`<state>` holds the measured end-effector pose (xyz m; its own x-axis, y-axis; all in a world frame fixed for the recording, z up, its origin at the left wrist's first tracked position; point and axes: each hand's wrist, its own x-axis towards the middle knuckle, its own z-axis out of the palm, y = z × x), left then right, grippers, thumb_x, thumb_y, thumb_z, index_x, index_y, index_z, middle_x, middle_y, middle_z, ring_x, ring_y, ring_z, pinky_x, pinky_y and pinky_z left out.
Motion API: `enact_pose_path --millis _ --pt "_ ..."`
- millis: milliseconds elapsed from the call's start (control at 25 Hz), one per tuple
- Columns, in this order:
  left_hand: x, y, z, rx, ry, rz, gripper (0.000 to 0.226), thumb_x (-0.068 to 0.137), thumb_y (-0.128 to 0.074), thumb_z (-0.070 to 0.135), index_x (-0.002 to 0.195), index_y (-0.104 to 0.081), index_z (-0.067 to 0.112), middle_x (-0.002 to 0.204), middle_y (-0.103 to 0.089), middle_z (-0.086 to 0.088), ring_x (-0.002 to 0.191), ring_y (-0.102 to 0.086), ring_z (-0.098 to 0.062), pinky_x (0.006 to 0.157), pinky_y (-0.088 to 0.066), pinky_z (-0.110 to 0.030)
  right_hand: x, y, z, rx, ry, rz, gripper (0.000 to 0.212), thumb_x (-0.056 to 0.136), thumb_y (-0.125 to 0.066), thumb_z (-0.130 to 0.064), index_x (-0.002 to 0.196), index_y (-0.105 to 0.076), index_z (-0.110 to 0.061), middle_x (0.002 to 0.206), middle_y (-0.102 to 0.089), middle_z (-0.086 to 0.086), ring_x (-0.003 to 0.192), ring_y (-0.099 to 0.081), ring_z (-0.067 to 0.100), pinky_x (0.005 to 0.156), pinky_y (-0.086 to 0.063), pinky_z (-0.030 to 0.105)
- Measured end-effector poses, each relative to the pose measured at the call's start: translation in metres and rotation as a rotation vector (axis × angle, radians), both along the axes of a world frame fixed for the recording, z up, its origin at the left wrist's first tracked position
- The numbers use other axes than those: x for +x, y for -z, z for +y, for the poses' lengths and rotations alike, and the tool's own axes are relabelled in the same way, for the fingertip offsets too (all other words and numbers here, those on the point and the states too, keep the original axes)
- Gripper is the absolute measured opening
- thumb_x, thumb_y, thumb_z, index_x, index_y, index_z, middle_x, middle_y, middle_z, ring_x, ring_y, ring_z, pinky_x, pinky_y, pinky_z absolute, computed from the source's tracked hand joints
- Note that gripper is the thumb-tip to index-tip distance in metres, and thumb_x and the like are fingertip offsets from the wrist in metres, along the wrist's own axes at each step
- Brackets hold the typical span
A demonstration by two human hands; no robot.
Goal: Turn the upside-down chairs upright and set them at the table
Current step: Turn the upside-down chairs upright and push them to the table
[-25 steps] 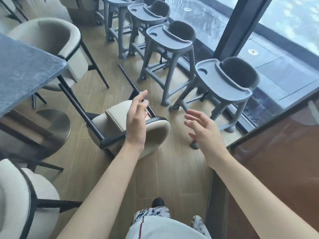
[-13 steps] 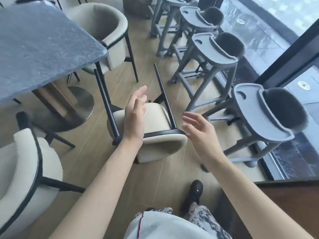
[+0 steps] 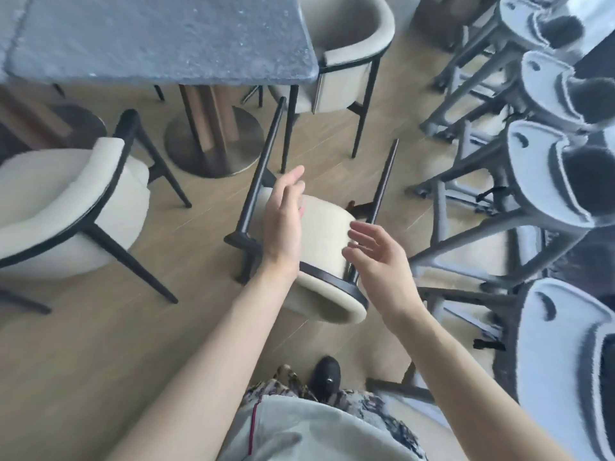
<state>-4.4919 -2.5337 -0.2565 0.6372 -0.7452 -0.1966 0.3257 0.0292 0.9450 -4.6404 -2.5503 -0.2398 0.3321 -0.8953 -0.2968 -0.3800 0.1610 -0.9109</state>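
A cream upholstered chair with black legs lies overturned on the wooden floor, its legs pointing up and away toward the dark stone table. My left hand hovers over the chair's left side, fingers straight, holding nothing. My right hand is stretched out at the chair's right side beside a black leg, fingers spread and relaxed; whether it touches the leg is unclear.
Two upright cream chairs stand at the table, one at left, one at the far corner. A row of grey high chairs crowds the right side. The table's round metal base sits behind the overturned chair. My shoe is below.
The view has swung left and closer: the table and overturned chair now sit more central. Both hands have stayed out in front, drawing nearer to the chair's sides.
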Motion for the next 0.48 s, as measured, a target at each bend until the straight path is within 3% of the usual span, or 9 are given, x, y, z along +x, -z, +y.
enact_pose_path --millis 80,160,280,480 --pt "-0.029 0.009 -0.012 0.044 -0.068 0.032 0.041 0.081 -0.042 0.041 0.117 -0.062 0.038 0.122 -0.060 0.023 0.127 -0.055 -0.005 0.110 -0.044 -0.035 -0.019 0.005 -0.018 0.006 -0.093 0.047 0.043 0.089 -0.065 -0.005 0.126 -0.061 -0.024 0.124 -0.065 -0.007 0.114 -0.062 0.005 0.102 -0.049 0.031" --pt "-0.050 0.019 -0.020 0.074 -0.112 0.041 0.044 0.083 -0.045 0.037 0.122 -0.063 0.032 0.124 -0.061 0.021 0.129 -0.055 -0.007 0.108 -0.045 -0.033 -0.031 0.015 -0.032 0.011 -0.166 0.099 0.049 0.086 -0.068 -0.007 0.130 -0.058 -0.024 0.127 -0.063 -0.007 0.118 -0.059 0.009 0.103 -0.048 0.034" --pt "-0.067 0.038 -0.023 0.115 -0.182 -0.001 0.039 0.091 -0.055 0.023 0.130 -0.061 0.023 0.127 -0.061 0.018 0.127 -0.055 -0.002 0.112 -0.042 -0.031 -0.046 0.039 -0.052 0.008 -0.295 0.153 0.058 0.083 -0.074 -0.011 0.136 -0.053 -0.024 0.130 -0.058 -0.012 0.121 -0.056 0.010 0.103 -0.045 0.030" --pt "-0.069 0.074 -0.007 0.244 -0.077 -0.187 0.045 0.090 -0.065 0.011 0.131 -0.057 0.026 0.126 -0.057 0.025 0.122 -0.052 0.007 0.096 -0.040 -0.004 -0.048 0.086 -0.062 -0.053 -0.401 0.323 0.070 0.082 -0.075 -0.023 0.144 -0.044 -0.020 0.144 -0.051 -0.005 0.130 -0.049 0.015 0.095 -0.035 0.019"
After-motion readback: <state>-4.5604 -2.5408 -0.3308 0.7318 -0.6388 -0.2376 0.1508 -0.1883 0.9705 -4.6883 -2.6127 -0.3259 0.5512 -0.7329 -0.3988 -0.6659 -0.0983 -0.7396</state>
